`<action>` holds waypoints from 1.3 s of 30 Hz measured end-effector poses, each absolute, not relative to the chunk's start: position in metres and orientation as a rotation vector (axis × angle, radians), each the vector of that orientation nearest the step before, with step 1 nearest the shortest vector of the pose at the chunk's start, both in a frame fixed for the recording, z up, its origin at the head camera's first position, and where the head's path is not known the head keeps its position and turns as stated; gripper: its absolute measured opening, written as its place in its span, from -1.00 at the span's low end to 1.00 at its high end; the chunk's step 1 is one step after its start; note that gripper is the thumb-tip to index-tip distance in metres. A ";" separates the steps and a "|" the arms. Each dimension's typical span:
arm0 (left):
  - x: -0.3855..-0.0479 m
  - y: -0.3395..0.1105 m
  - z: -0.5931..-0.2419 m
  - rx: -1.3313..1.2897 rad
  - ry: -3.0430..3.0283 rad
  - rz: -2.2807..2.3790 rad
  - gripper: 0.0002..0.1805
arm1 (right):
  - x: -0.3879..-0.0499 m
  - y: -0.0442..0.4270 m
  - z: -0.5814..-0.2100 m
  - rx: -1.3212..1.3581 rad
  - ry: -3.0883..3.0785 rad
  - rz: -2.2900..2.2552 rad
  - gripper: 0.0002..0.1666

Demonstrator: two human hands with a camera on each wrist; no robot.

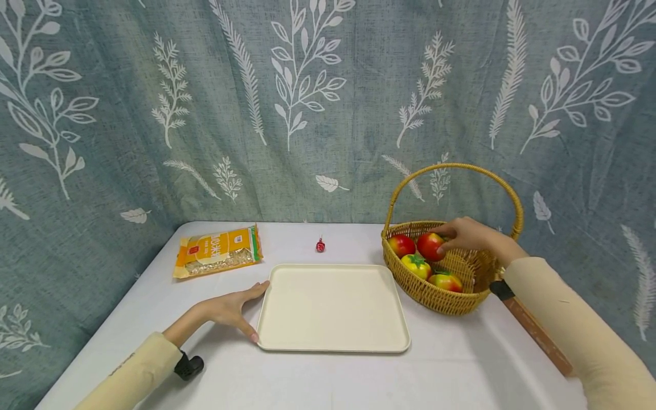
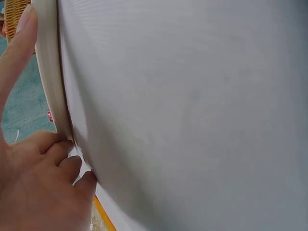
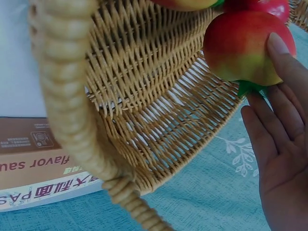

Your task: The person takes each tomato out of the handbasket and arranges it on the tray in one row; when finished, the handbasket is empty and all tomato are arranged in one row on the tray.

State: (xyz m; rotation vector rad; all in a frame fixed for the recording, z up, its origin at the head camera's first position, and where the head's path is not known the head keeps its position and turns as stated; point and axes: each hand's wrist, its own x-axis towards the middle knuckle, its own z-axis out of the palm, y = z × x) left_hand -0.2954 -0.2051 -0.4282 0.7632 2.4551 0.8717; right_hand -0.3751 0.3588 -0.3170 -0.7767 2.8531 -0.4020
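My right hand (image 1: 468,234) reaches into a wicker basket (image 1: 443,304) and pinches a red-and-yellow tomato (image 1: 430,247) between thumb and fingers. In the right wrist view, the thumb lies on the skin of this tomato (image 3: 245,45), with the fingers by its green leafy top. Other tomatoes in the basket include a red one (image 1: 401,245), a yellow one (image 1: 416,265) and a red-yellow one (image 1: 446,282). My left hand (image 1: 225,310) is spread against the left edge of a cream tray (image 1: 333,307). In the left wrist view, its thumb lies along the tray rim (image 2: 50,72).
An orange bag of grain (image 1: 220,250) lies at the back left of the white table. A small red-wrapped lollipop (image 1: 320,245) sits behind the tray. Beside the basket lies a brown pasta box (image 1: 538,336), partly under my right sleeve. The basket's tall handle (image 1: 456,165) arches over the tomatoes.
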 end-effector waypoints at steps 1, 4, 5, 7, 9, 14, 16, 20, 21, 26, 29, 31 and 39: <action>-0.295 -0.205 -0.428 0.763 2.456 0.871 0.37 | -0.374 0.358 -0.316 -0.780 2.859 -0.400 -0.33; -0.296 -0.205 -0.428 0.768 2.452 0.876 0.37 | -0.369 0.358 -0.312 -0.779 2.886 -0.400 -0.34; -0.296 -0.205 -0.428 0.770 2.450 0.878 0.37 | -0.367 0.357 -0.311 -0.783 2.898 -0.396 -0.34; -0.296 -0.205 -0.428 0.770 2.447 0.881 0.37 | -0.364 0.357 -0.309 -0.790 2.923 -0.399 -0.33; -0.296 -0.205 -0.428 0.765 2.446 0.883 0.37 | -0.361 0.356 -0.308 -0.789 2.946 -0.415 -0.31; -0.297 -0.206 -0.428 0.765 2.451 0.876 0.37 | -0.352 0.353 -0.308 -0.765 2.998 -0.472 -0.26; -0.297 -0.206 -0.428 0.765 2.445 0.868 0.37 | -0.347 0.351 -0.309 -0.725 3.010 -0.490 -0.26; -0.298 -0.208 -0.428 0.761 2.438 0.845 0.38 | -0.337 0.345 -0.308 -0.658 3.034 -0.530 -0.27; -0.299 -0.208 -0.429 0.761 2.435 0.842 0.37 | -0.333 0.343 -0.307 -0.641 3.043 -0.535 -0.26; -0.302 -0.208 -0.430 0.756 2.432 0.846 0.36 | -0.320 0.337 -0.304 -0.632 3.125 -0.534 -0.25; -0.303 -0.208 -0.430 0.746 2.420 0.860 0.35 | -0.312 0.333 -0.306 -0.614 3.162 -0.538 -0.23; -0.303 -0.208 -0.430 0.741 2.408 0.870 0.35 | -0.307 0.330 -0.308 -0.626 3.195 -0.540 -0.22; -0.301 -0.208 -0.427 0.735 2.409 0.875 0.32 | -0.291 0.311 -0.316 -0.653 3.270 -0.650 -0.21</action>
